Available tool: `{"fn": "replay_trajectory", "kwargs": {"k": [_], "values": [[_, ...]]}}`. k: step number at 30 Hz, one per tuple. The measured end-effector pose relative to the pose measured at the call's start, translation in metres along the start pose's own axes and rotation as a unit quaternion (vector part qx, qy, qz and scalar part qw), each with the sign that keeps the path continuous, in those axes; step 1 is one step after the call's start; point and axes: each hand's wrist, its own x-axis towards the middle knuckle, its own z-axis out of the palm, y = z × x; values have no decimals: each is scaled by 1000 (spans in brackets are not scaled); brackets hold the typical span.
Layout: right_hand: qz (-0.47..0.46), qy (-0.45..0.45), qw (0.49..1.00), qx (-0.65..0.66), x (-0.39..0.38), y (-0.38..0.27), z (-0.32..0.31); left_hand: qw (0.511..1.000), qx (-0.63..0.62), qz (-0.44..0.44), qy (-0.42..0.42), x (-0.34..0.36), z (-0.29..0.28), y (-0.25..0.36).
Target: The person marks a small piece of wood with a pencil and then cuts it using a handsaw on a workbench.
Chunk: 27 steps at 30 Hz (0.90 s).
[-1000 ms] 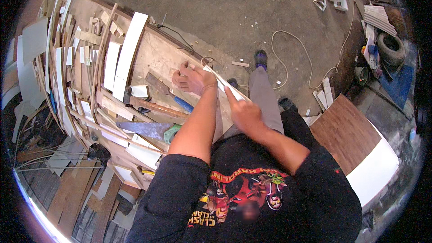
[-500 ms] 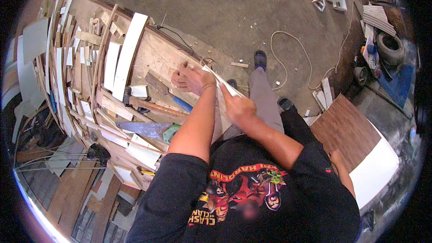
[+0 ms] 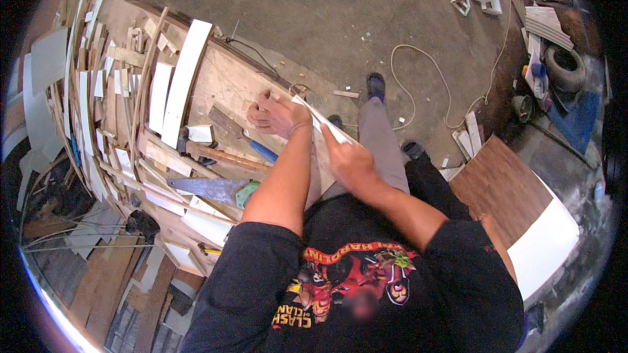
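Observation:
A narrow board with a white edge (image 3: 339,133) lies slantwise across my lap, beside the workbench. My left hand (image 3: 278,116) is at its far end with fingers bent; whatever is inside them is hidden. My right hand (image 3: 351,165) grips the board nearer my body, index finger stretched along the white edge. Left of my left forearm, on the bench, lies a flat-bladed chisel with a blue handle (image 3: 263,151). Near it are a hammer with a wooden handle (image 3: 229,156) and a handsaw (image 3: 208,188) with a green grip.
Wood strips and white offcuts (image 3: 173,101) crowd the workbench (image 3: 226,78) on the left. A cord (image 3: 400,78) loops over the concrete floor. At right, another person's hand (image 3: 481,216) touches a brown wood-grain panel (image 3: 504,186). A tire (image 3: 564,68) and scraps stand beyond.
My right hand has shifted slightly along the board, its index finger a little lower, and more of the white edge shows. My left hand stays nearly in place. The view has moved slightly.

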Motion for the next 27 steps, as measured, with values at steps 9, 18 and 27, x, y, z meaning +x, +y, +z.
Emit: {"fn": "replay_trajectory", "kwargs": {"k": [9, 18, 27], "values": [[-4, -71, 997, -25, -22, -3, -23, 1000, 3, 0, -21, 4, -10, -2], [-2, -60, 998, -24, -38, 2, -23, 1000, 1, -6, -9, 4, -4, -2], [-32, -39, 999, -2, -38, 5, -22, 1000, 0, -7, -10, 3, -4, -3]]}}
